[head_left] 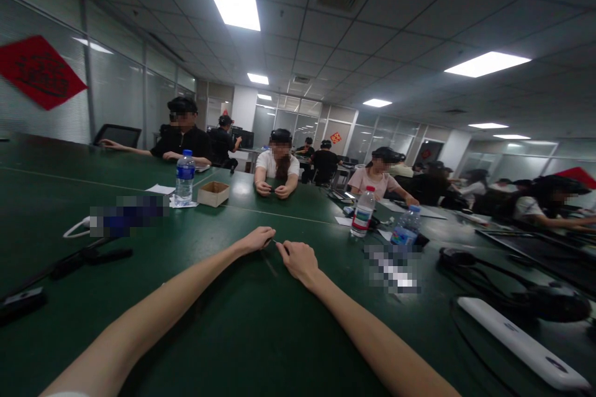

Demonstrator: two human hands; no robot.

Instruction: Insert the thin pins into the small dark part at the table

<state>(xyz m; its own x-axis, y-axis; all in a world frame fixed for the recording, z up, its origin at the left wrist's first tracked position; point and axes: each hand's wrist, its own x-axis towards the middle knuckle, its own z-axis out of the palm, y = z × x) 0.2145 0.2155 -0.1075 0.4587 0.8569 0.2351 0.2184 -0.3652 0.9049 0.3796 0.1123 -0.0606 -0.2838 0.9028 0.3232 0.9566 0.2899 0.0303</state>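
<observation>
My left hand [256,240] is held over the middle of the green table [218,335], its fingers closed in a pinch. Just right of it, my right hand [298,260] is closed too, with thumb and forefinger pressed together towards the left one. A thin, short dark piece [275,241] shows in the small gap between the fingertips. It is too small and blurred to name. The two hands are close but apart.
Left stand a water bottle [185,180] and an open box [213,194]. Right are a red-capped bottle [363,212], a blue-capped bottle [406,228], headphones [554,301] and a long white device [521,341]. A person [278,164] sits opposite; others sit around.
</observation>
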